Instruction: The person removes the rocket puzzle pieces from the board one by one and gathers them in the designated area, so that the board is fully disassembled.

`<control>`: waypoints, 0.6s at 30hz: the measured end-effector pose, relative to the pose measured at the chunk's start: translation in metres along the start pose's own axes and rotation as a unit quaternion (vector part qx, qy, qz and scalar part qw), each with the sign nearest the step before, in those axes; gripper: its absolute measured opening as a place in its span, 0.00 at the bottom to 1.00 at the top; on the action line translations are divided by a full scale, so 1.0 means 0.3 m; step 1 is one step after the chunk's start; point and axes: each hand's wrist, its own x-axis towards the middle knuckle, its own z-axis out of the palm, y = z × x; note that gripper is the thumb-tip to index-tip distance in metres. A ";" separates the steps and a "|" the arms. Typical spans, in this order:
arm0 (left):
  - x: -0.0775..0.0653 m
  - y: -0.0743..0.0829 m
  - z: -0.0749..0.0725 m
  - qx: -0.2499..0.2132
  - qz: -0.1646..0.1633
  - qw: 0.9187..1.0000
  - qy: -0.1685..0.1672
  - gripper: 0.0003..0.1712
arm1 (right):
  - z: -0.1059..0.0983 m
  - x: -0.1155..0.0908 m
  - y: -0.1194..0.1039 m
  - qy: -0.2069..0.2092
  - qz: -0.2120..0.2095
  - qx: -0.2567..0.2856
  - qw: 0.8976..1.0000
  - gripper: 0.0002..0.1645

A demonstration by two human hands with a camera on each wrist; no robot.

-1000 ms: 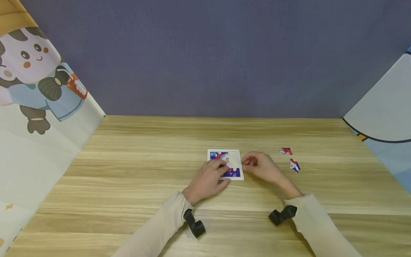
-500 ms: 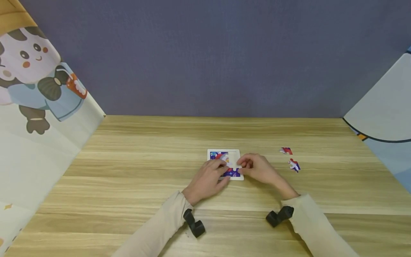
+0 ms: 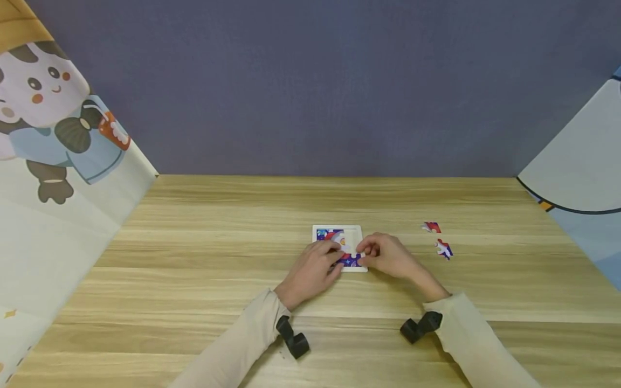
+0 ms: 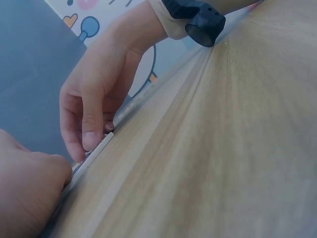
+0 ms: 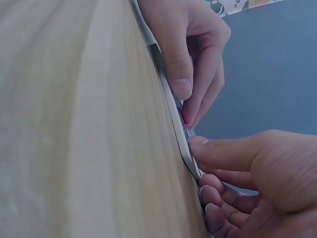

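A small jigsaw puzzle in a white-rimmed tray (image 3: 337, 227) lies on the wooden table, with blue, red and purple pieces (image 3: 347, 262) in it. Pale bare backing (image 3: 353, 237) shows at its upper right. My left hand (image 3: 310, 272) rests across the tray's left part, fingers relaxed, and covers some of the picture. At the right edge is my right hand (image 3: 388, 256), thumb and forefinger touching the lower right corner. In the right wrist view its thumb (image 5: 213, 148) lies on the tray's top, the other fingers curled beside the rim; I cannot tell whether they pinch a piece.
Two loose jigsaw pieces lie to the right of the tray: a red one (image 3: 432, 227) farther back and a white, red and blue one (image 3: 443, 249) nearer. A dark blue-grey panel (image 3: 335, 91) stands behind the table (image 3: 218, 210). Printed cartoon panels flank it.
My right hand has moved left from beside the tray onto its right edge, mostly in the first half second. The left hand stays on the puzzle, its thumb shifted slightly inward.
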 end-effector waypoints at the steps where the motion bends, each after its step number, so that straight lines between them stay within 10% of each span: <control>1: 0.000 -0.001 0.001 -0.001 -0.001 1.000 0.003 0.16 | 0.001 0.000 0.000 0.000 -0.001 0.000 1.000 0.09; 18: 0.004 -0.003 0.001 -0.016 -0.011 1.000 0.023 0.14 | 0.002 -0.003 -0.008 -0.004 0.004 0.000 1.000 0.08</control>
